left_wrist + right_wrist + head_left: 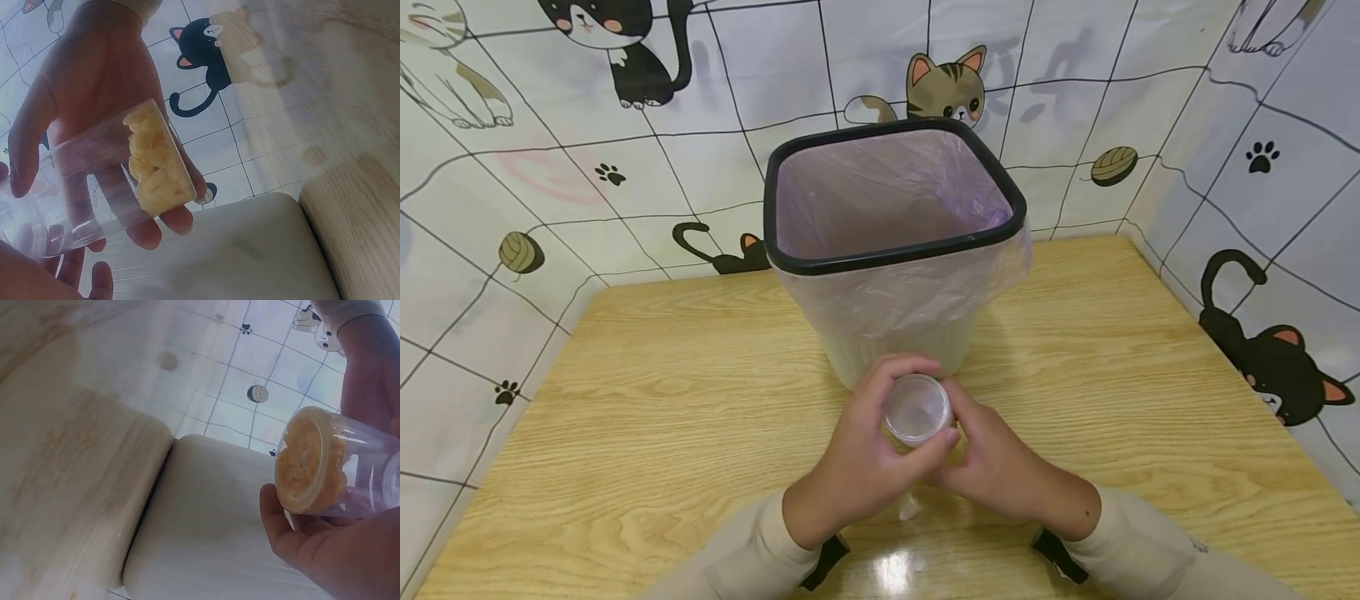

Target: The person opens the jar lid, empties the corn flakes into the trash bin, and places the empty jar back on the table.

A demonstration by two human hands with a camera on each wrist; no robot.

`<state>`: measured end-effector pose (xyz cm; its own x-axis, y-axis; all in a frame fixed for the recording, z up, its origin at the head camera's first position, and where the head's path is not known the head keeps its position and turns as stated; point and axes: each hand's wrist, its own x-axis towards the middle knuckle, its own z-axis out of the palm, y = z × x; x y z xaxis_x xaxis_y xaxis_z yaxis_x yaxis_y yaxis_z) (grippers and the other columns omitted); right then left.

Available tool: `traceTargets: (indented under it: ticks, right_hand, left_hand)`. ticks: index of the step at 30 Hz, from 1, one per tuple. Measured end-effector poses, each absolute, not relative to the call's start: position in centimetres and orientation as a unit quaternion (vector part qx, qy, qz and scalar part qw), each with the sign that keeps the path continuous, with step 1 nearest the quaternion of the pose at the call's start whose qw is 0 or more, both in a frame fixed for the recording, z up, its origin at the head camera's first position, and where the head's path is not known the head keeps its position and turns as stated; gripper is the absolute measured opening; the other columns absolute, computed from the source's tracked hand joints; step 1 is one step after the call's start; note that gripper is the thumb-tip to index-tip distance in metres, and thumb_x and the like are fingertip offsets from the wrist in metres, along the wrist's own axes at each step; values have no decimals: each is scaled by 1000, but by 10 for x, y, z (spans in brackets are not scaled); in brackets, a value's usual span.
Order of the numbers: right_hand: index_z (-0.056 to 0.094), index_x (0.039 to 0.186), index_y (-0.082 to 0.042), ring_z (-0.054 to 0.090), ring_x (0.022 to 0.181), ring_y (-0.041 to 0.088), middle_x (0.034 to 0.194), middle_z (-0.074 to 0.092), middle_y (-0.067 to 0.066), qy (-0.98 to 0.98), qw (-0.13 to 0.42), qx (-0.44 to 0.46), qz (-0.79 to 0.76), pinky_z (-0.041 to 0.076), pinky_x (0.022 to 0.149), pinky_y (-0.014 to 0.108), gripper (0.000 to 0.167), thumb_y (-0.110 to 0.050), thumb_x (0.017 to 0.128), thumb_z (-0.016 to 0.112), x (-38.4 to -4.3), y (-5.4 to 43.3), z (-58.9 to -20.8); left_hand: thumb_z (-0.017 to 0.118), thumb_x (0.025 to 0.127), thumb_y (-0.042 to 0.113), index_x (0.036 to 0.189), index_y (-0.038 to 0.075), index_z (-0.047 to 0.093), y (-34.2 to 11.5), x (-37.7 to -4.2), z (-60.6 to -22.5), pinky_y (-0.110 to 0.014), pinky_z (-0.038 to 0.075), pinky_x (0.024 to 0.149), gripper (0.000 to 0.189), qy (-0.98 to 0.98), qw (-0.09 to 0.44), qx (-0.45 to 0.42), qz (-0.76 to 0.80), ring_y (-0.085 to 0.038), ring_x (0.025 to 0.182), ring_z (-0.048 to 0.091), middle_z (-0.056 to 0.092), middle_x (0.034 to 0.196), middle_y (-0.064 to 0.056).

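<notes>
A clear plastic jar (917, 408) is held upright between both hands, its round clear top facing up in the head view. Pale yellow, curled pieces (156, 165) fill its lower part; what kind they are I cannot tell. My left hand (865, 450) curls around the jar's left side, thumb across the near side by the rim. On the other side, my right hand (1000, 462) holds it near the top, partly hidden by the left thumb. In the right wrist view the jar's base (303, 462) shows, with fingers (281, 534) beside it.
Just beyond the hands stands a cream bin (895, 333) with a black rim (898, 254) and a thin pinkish-purple liner (865, 187). The wood-grain table (700, 400) lies beneath. Cat-patterned cloth (775, 67) surrounds its back and sides.
</notes>
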<state>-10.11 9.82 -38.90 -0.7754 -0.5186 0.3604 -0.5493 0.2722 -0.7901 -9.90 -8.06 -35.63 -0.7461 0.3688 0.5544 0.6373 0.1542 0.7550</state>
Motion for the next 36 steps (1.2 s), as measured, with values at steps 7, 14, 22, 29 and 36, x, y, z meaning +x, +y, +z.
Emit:
traceTargets:
  ticks: [7,14,22,29,36]
  right_hand:
    - [41,138,-11,64,101,13,113,67,3,-796,21,347,496,56,85,33,66,-12,83,77,-102,100,-390]
    - [45,134,-12,60,96,8,109,66,-2,-815,36,318,482,52,82,31,63,-19,81,78,-102,101,-389]
    - [43,138,-10,55,89,7,108,66,-3,-819,49,317,475,47,79,30,66,-18,82,77,-104,102,-390]
    - [44,139,-11,57,91,7,110,67,-3,-820,52,312,478,48,81,30,67,-22,82,78,-104,103,-391]
    - [45,136,-11,61,99,8,116,68,-1,-821,52,314,474,52,85,34,64,-21,83,78,-105,103,-389]
  left_hand:
    - [79,80,13,127,10,55,-81,-99,-359,-35,43,103,53,-757,132,-349,-537,-18,118,57,63,126,-6]
    - [62,82,13,133,9,51,-83,-100,-356,-39,37,101,53,-763,128,-371,-514,-17,119,54,60,128,-6]
    - [58,84,12,136,8,47,-83,-100,-354,-37,42,101,53,-761,114,-370,-521,-19,120,53,57,131,-8]
    - [63,84,10,135,6,48,-83,-100,-355,-35,48,97,53,-749,115,-354,-548,-20,117,56,58,129,-10]
    - [66,85,9,133,5,49,-82,-101,-357,-35,50,93,51,-741,133,-351,-557,-21,112,59,59,125,-11]
